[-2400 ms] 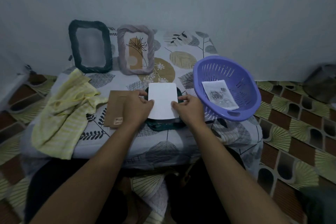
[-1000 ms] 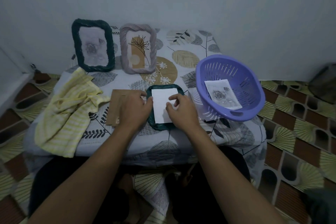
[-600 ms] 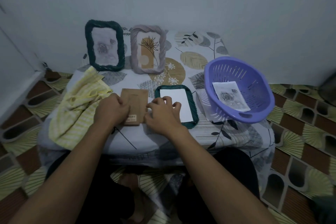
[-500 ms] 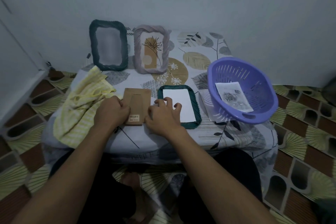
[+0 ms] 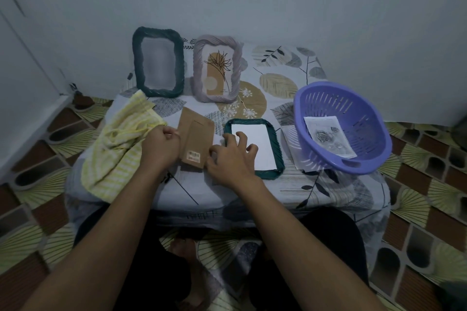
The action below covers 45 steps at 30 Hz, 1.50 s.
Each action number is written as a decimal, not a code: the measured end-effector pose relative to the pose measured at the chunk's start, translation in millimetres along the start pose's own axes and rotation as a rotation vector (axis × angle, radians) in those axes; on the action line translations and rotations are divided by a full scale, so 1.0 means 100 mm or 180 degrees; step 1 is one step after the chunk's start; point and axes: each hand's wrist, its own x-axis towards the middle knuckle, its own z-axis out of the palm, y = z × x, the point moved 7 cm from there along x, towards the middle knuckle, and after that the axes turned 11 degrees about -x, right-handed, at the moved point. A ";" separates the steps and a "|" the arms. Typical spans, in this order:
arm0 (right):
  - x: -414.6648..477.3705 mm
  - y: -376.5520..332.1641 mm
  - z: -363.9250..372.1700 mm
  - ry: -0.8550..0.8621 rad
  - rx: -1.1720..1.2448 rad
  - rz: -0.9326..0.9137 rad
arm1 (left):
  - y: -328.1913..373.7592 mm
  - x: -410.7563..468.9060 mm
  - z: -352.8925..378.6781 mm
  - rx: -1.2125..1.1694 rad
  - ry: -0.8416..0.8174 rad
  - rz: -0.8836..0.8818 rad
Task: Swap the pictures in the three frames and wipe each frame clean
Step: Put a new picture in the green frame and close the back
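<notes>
A dark green frame (image 5: 158, 62) and a lilac frame (image 5: 217, 68) holding a plant picture stand against the wall. A third green frame (image 5: 254, 148) lies face down with a white sheet (image 5: 255, 145) in it. Just left of it lies a brown backing board (image 5: 195, 140), its near end slightly raised. My left hand (image 5: 160, 145) grips the board's left edge with curled fingers. My right hand (image 5: 232, 156) has its thumb at the board's right edge, while its arched fingers rest on the lying frame's left rim and the sheet.
A yellow striped cloth (image 5: 121, 144) is heaped at the table's left. A purple slotted basket (image 5: 341, 126) on the right holds a rose picture (image 5: 328, 136) and sits on another sheet (image 5: 290, 144). The small cloth-covered table (image 5: 290, 184) is surrounded by patterned floor tiles.
The white sheet has been laid into the face-down frame. Both hands then moved left from it to the brown backing board, which is now turned and slightly lifted.
</notes>
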 end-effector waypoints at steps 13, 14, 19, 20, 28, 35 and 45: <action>-0.13 0.76 -0.30 0.0685 0.2900 0.0957 | 0.24 -0.23 0.45 -0.1631 -0.0170 -0.0249; -0.15 0.84 -0.27 0.0715 0.2967 0.1019 | 0.24 -0.26 0.51 -0.1628 -0.0205 -0.0234; -0.27 1.18 -0.12 0.0797 0.2992 0.1343 | 0.24 -0.38 0.73 -0.1276 -0.0281 -0.0061; -0.30 1.23 -0.11 0.0817 0.2968 0.1388 | 0.21 -0.40 0.79 -0.1234 -0.0295 -0.0090; -0.45 1.53 -0.03 0.0798 0.2716 0.1342 | 0.12 -0.48 1.02 -0.0492 -0.0315 -0.0059; -0.49 1.59 0.09 0.0696 0.2862 0.1260 | 0.13 -0.53 1.06 -0.0035 -0.0293 0.0206; -0.48 1.59 0.15 0.0582 0.2823 0.1212 | 0.13 -0.55 1.07 0.0073 -0.0277 0.0364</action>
